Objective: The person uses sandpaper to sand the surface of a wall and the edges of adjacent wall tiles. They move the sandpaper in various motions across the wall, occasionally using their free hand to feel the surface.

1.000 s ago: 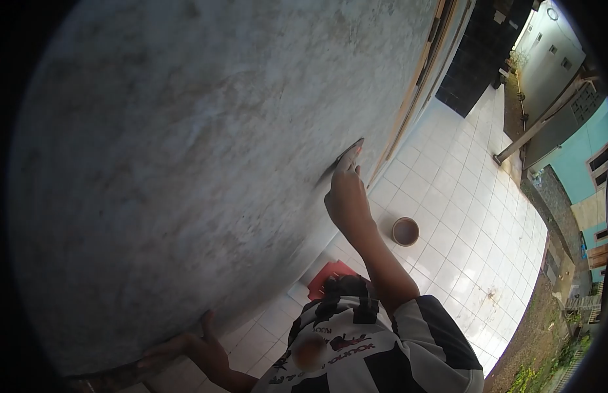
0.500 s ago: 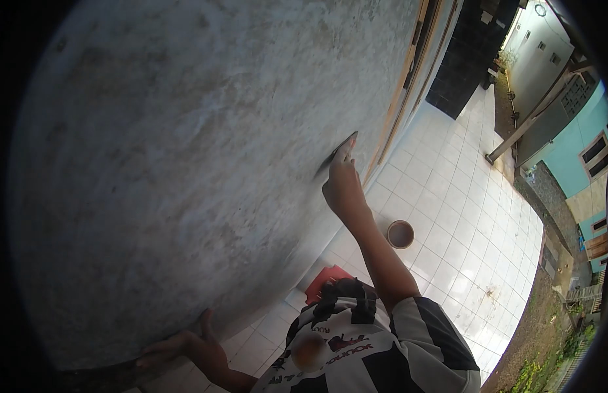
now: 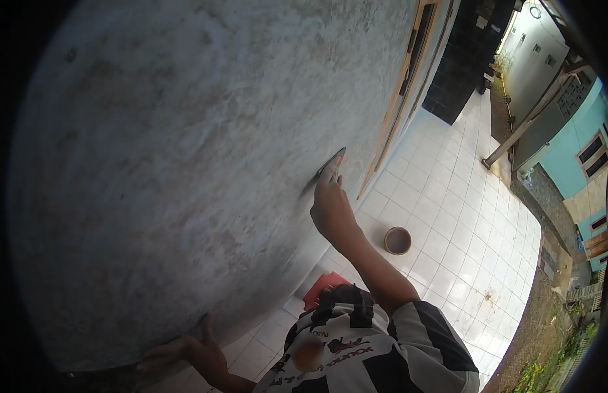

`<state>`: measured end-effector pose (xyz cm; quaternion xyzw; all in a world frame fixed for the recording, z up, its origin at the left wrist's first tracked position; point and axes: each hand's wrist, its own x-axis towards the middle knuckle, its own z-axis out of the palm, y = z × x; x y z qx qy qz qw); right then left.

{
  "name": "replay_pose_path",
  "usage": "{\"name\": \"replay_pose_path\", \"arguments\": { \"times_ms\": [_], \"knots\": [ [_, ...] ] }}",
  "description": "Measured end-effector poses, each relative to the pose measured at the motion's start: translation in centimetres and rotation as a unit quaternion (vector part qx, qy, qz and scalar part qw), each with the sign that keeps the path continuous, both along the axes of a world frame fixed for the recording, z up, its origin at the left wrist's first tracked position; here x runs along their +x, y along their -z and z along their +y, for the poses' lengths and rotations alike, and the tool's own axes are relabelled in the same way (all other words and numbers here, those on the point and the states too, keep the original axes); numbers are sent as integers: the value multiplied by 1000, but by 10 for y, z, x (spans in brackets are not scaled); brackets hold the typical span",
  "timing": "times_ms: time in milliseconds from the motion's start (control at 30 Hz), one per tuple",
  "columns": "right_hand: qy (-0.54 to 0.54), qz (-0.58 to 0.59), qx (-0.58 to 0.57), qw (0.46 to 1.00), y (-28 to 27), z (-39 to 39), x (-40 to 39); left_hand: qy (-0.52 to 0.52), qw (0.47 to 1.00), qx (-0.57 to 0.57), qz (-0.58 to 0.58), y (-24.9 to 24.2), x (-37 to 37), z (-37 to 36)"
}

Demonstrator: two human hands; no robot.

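Observation:
My right hand [image 3: 331,196] is closed on a thin, dark flat scraper [image 3: 328,164], whose face lies close against the grey, blotchy wall [image 3: 173,144]. Fingers hide most of the scraper, so its handle cannot be made out. Lower down, my left hand [image 3: 183,350] rests on the wall beside a dark edge [image 3: 101,376], thumb and fingers spread, holding nothing that shows.
A round brown tub [image 3: 398,241] stands on the white tiled floor [image 3: 441,229]. Near my body is a red plastic stool-like object [image 3: 325,288], partly hidden. A wooden frame [image 3: 399,98] borders the wall; a post [image 3: 513,141] rises farther right.
My right hand and the scraper have slid a short way down and left along the wall. My left hand stays in nearly the same place.

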<state>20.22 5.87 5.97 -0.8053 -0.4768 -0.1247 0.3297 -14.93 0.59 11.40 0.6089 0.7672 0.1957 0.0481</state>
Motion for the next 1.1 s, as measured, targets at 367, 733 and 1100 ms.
{"name": "replay_pose_path", "arguments": {
  "times_ms": [367, 733, 1100],
  "knots": [
    [1, 13, -22, 1000, -3, 0, 8, 23, 997, 9, -76, 3, -2, 0],
    [-28, 201, -71, 977, -5, 7, 56, -26, 997, -48, 54, -18, 11, 0],
    [-44, 316, -150, 936, -45, 2, 72, -24, 999, -39, -4, 1, -10, -2]
  ]
}}
